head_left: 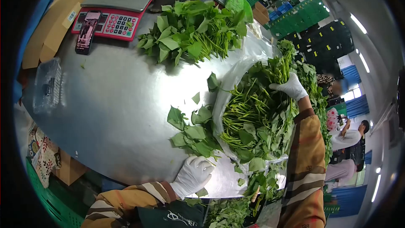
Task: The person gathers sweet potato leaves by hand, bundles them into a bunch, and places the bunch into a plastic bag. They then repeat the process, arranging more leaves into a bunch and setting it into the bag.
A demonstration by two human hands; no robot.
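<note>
the work in hand looks like sorting leafy stalks out of a clear plastic bag (231,85) that lies open on the steel table (114,101). the greens (253,122) fill the bag, stems towards its near end and leaves spilling over its far and right sides.

the right hand (291,86), in a white glove, is at the far end of the bag. its fingers are curled down into the tops of the greens, closed on a clump of them. the left hand (192,176), also gloved, lies palm down on the table just left of the bag's near end. its fingers are loosely spread and hold nothing that shows, with the fingertips close to the loose leaves (192,133) scattered beside the bag.

by my reading this is the gathering step: a clump is gripped but not lifted clear. the next move calls for a firm hold near the stems so the clump comes away whole, with the free hand steadying the bag or the stalks.

well beyond the bag lies a second heap of greens (194,29). farther left of that are a red scale (116,10) and a phone (87,31). to the bag's right, other people (350,133) are working.
</note>
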